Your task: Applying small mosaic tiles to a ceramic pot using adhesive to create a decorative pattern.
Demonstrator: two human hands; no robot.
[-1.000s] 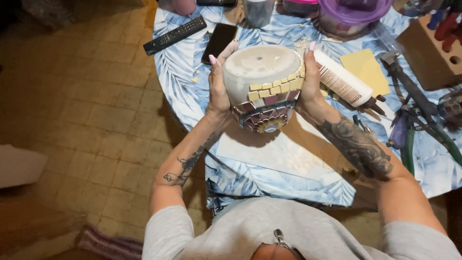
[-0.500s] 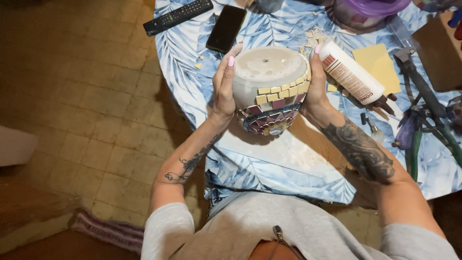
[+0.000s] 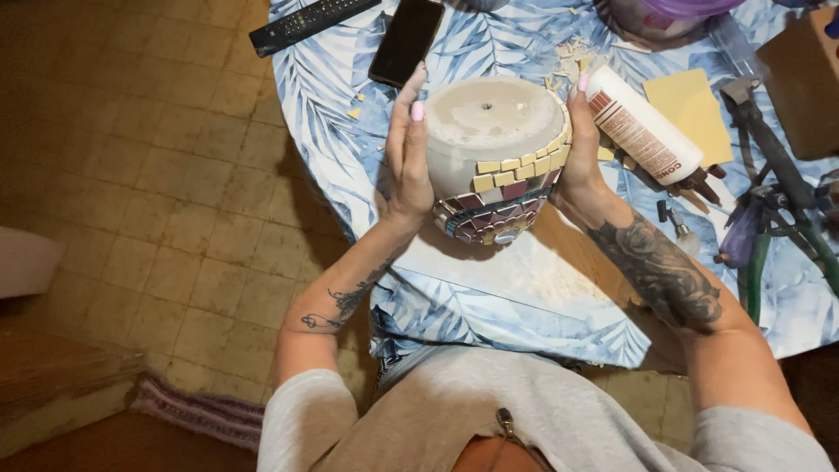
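From the camera on my head, looking down, I hold a round pot (image 3: pixel 494 149) upside down between both palms, lifted a little above the table (image 3: pixel 454 297) with its blue leaf-patterned cloth. My left hand (image 3: pixel 407 162) presses flat against the pot's left side, fingers stretched up along the wall, the pink nails showing near the rim of the base. My right hand (image 3: pixel 584 162) cups the opposite side, thumb and fingers wrapped round it, so my grip is wide on both sides and closed on the pot alone. The pot's pale, dusty base faces up at me with a small hole in the middle. Below it, a row of yellow tiles (image 3: pixel 516 170) runs round the wall, and under those sit dark red and purple mosaic pieces (image 3: pixel 489 218) down to the end that points at me. Just beside my right hand lies a white glue bottle (image 3: pixel 642 127) with a brown band, on its side, and past it a yellow sheet (image 3: pixel 690 109). A black phone (image 3: pixel 406 39) lies near my left fingertips, and a black remote control (image 3: pixel 310 22) lies further off at the table's edge. Pliers and other tools (image 3: pixel 778 201) are piled at the right. Small tile chips (image 3: pixel 572 61) are scattered behind the pot.
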